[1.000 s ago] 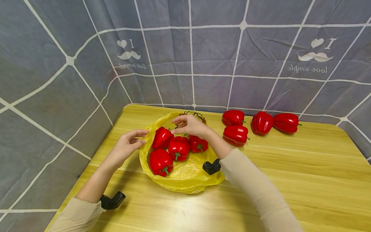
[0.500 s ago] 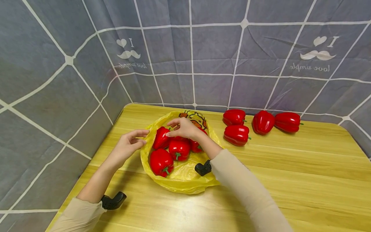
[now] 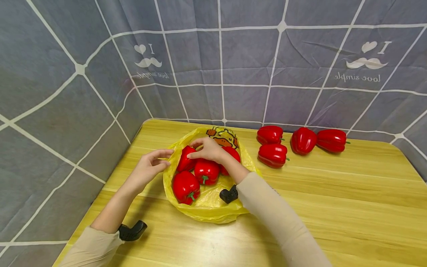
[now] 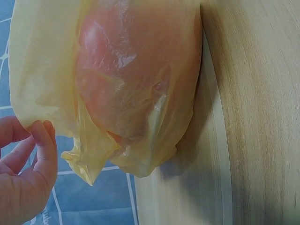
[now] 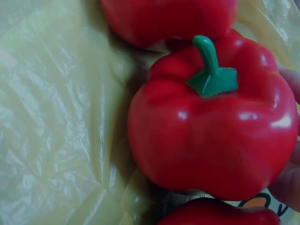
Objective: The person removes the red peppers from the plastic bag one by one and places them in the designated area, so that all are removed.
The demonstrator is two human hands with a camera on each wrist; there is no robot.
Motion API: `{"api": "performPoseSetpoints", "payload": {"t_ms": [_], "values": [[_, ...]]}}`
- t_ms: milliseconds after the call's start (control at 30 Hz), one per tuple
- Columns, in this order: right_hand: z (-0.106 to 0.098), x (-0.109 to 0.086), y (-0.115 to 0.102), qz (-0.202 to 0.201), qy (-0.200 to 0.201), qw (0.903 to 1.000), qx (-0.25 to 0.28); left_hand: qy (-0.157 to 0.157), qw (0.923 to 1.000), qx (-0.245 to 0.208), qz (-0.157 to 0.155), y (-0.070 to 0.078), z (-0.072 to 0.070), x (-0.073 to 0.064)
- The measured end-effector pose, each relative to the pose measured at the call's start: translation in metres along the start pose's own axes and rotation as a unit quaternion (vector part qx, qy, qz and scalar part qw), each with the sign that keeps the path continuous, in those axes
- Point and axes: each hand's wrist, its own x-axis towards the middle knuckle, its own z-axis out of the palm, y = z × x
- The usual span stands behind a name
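A yellow plastic bag (image 3: 213,202) lies spread with its mouth facing up, several red bell peppers inside. My left hand (image 3: 145,172) pinches its left rim between thumb and fingers, seen also in the left wrist view, where a pepper shows dimly through the plastic. Reaching into the bag, my right hand (image 3: 211,150) grips the back-left bell pepper (image 3: 184,162), thumb in front and fingers behind; that pepper's stem is hidden. Close by sit a middle pepper (image 3: 206,172) and a front-left pepper (image 3: 185,186). The right wrist view shows a green-stemmed pepper (image 5: 206,136) up close.
Several more red bell peppers, among them a near one (image 3: 271,155) and a far-right one (image 3: 331,140), lie on the wooden table (image 3: 333,193) right of the bag. A grey patterned cloth (image 3: 243,66) hangs behind and at the left.
My right hand has moved left and slightly down inside the bag, from above the peppers onto the back-left bell pepper. The left hand stays at the rim.
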Motion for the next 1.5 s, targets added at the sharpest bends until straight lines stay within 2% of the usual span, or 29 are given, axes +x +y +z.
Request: {"api": "performPoseSetpoints", "payload": {"t_ms": [400, 733, 1133, 1333, 1500], "values": [[0.004, 0.002, 0.000, -0.001, 0.014, 0.9997, -0.018, 0.009, 0.9999, -0.004, -0.007, 0.001, 0.001, 0.001], [0.008, 0.002, 0.005, 0.000, 0.034, 0.9994, 0.003, 0.014, 0.9998, -0.002, -0.012, 0.000, 0.001, 0.001], [0.011, 0.002, 0.008, -0.006, 0.059, 0.9983, 0.001, 0.021, 0.9997, 0.001, -0.009, -0.005, 0.001, 0.001], [0.009, 0.000, 0.008, -0.019, 0.072, 0.9966, 0.034, 0.026, 0.9996, 0.000, -0.010, -0.006, 0.001, 0.001], [0.009, -0.001, 0.007, -0.012, 0.064, 0.9977, 0.021, 0.027, 0.9996, 0.000, -0.011, -0.005, 0.001, 0.001]]}}
